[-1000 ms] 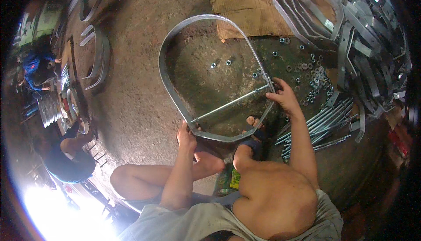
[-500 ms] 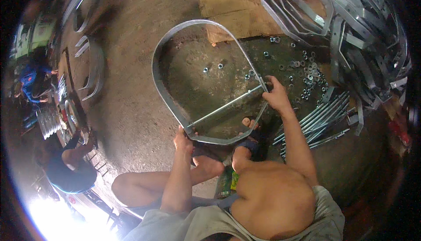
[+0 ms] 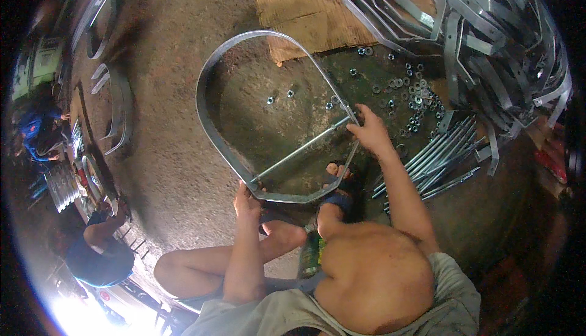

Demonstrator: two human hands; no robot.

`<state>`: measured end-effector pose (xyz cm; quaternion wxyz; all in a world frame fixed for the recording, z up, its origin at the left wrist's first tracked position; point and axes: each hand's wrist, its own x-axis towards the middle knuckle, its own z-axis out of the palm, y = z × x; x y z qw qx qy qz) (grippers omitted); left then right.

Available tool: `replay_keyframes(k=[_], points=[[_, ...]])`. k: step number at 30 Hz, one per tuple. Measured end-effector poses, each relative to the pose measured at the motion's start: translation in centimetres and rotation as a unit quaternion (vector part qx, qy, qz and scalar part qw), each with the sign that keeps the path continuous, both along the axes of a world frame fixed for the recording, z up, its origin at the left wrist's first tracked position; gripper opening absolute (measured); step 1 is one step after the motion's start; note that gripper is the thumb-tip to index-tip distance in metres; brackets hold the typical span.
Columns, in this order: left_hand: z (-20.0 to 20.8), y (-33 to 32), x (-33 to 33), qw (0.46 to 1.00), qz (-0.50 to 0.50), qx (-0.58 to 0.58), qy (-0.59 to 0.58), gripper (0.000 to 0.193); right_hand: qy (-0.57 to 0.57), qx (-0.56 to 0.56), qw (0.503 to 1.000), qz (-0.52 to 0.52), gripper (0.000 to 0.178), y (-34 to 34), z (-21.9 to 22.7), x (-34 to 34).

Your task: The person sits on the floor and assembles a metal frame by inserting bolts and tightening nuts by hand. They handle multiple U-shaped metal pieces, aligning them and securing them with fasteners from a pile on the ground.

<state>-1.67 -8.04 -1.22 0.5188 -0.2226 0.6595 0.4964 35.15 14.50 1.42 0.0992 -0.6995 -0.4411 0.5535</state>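
Note:
A large rounded band of grey flat metal (image 3: 206, 118) is held up in front of me above the floor. A thin threaded rod (image 3: 299, 150) crosses it from lower left to upper right. My left hand (image 3: 245, 203) is closed on the band's lower left corner, near one end of the rod; its fingers are partly hidden. At the other end of the rod, my right hand (image 3: 370, 129) grips the band's right side with thumb and fingers. Two loose nuts (image 3: 280, 97) lie on the floor, seen through the band.
Scattered nuts and washers (image 3: 421, 99) lie to the right, beside a bundle of threaded rods (image 3: 430, 160). Bent metal brackets (image 3: 488, 49) are heaped at the far right, next to flattened cardboard (image 3: 311, 6). More curved bands (image 3: 119, 107) lie left. Two people (image 3: 101, 253) work at the left.
The band and both hands appear slightly further left in the picture, as does the whole floor scene. My grip on the band looks the same.

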Motion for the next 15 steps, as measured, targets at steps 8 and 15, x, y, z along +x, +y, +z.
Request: replay_keyframes(k=[8, 15], points=[[2.4, 2.2, 1.8, 0.999, -0.001, -0.021, 0.049, 0.028, -0.033, 0.062, 0.997, 0.014, 0.067, -1.0, -0.9, 0.6], [1.4, -0.1, 1.1, 0.998, 0.004, 0.040, 0.043, 0.022, -0.118, 0.028, 0.991, 0.063, 0.057, -1.2, 0.1, -1.2]])
